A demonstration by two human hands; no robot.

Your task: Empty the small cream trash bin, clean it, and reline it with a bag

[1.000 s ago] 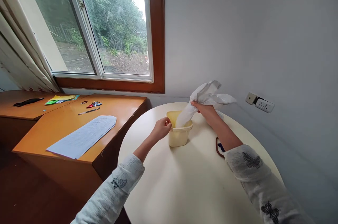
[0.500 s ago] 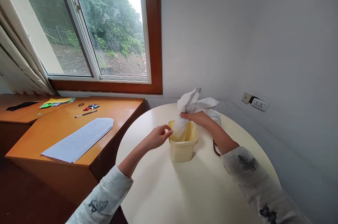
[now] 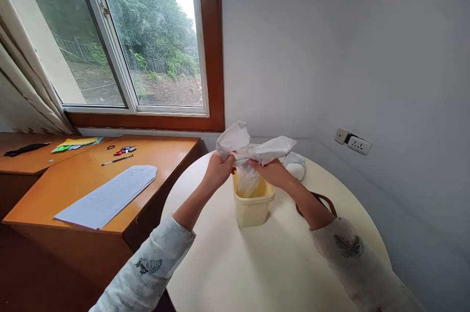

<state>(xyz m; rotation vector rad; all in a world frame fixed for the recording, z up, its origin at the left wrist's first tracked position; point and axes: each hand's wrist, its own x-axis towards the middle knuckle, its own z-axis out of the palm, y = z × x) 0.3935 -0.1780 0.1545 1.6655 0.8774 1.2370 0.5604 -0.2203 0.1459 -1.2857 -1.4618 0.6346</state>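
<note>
One white plastic bag, one pale yellow tub

From my remote seat, I see the left hand and right hand close together, both clamped on the bag's gathered neck; I judge this two-sided pinch holds the neck bunched while two loose ends splay outward. The bag's lower part is inside the tub, whose walls probably steady it. The tub stands on the round white counter, within easy reach. Around it I count one white bundle and one brown-rimmed item, partly hidden. Leftward, the wooden counter carries one pen and one sheaf of paper.
</note>
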